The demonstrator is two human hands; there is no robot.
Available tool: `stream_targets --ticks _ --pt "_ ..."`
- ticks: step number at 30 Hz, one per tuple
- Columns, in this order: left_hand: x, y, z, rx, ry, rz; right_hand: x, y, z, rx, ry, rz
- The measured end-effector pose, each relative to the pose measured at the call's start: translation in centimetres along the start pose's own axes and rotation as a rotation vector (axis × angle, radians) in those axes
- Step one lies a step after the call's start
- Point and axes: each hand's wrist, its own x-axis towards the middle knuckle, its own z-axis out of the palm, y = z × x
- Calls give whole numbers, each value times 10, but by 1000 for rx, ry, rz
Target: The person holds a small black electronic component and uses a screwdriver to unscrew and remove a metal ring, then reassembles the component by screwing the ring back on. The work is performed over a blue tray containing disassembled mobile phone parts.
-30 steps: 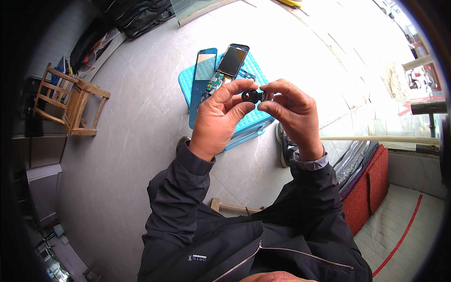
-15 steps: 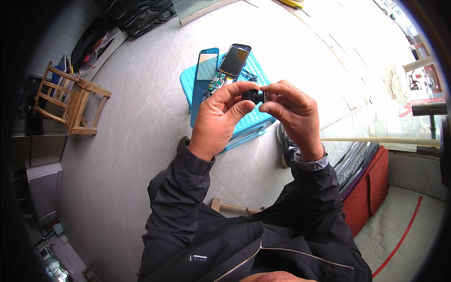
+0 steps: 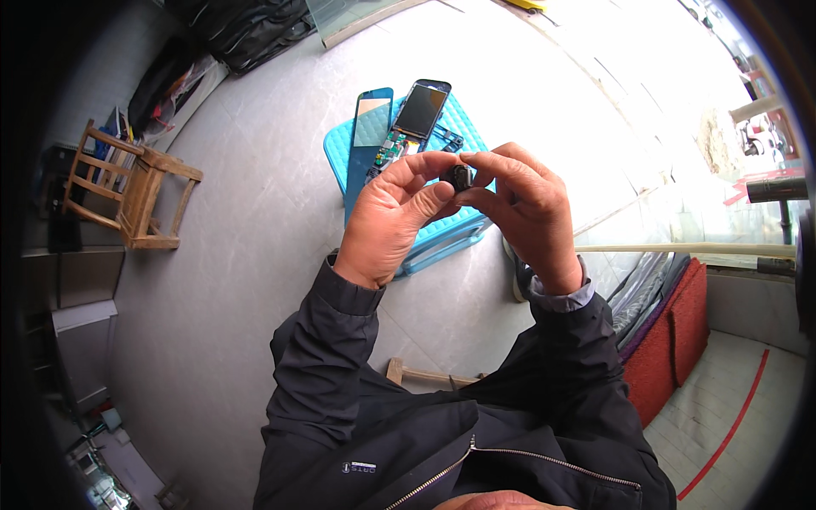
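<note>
Between your fingers (image 3: 497, 166) sits a small black part (image 3: 460, 177), matt, plastic by the look. Below lies a turquoise plastic stool (image 3: 446, 234) with a ribbed top, carrying a glossy glass screen (image 3: 422, 109). Your jacket (image 3: 374, 425) is dark, smooth cloth. The chair (image 3: 127, 187) is bare, worn wood; the floor (image 3: 238, 153) smooth grey.

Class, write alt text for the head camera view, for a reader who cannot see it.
Left hand and right hand pinch a small black part between their fingertips, above a turquoise plastic stool holding a dismantled phone. A wooden stool stands on the grey floor to the left.
</note>
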Motion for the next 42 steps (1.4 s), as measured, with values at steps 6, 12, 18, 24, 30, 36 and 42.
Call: stream_targets --ticks 6,12,18,24,30,36,42 --pt "-1 1 -1 -126 -40 26 3 2 1 65 50 -66" --pt "-1 1 -4 -202 -98 45 3 3 -4 87 25 -45" --pt "0 0 -5 -214 -129 44 2 4 -6 135 4 -11" --pt "-1 0 -5 -209 -142 68 0 8 -5 210 11 13" --pt "-2 0 -7 -205 -162 84 -1 10 -2 278 27 20" --pt "-2 -2 -9 -241 -200 72 -2 9 -2 329 21 33" --pt "-1 -5 -12 -296 -187 62 -1 9 0 366 39 -4"
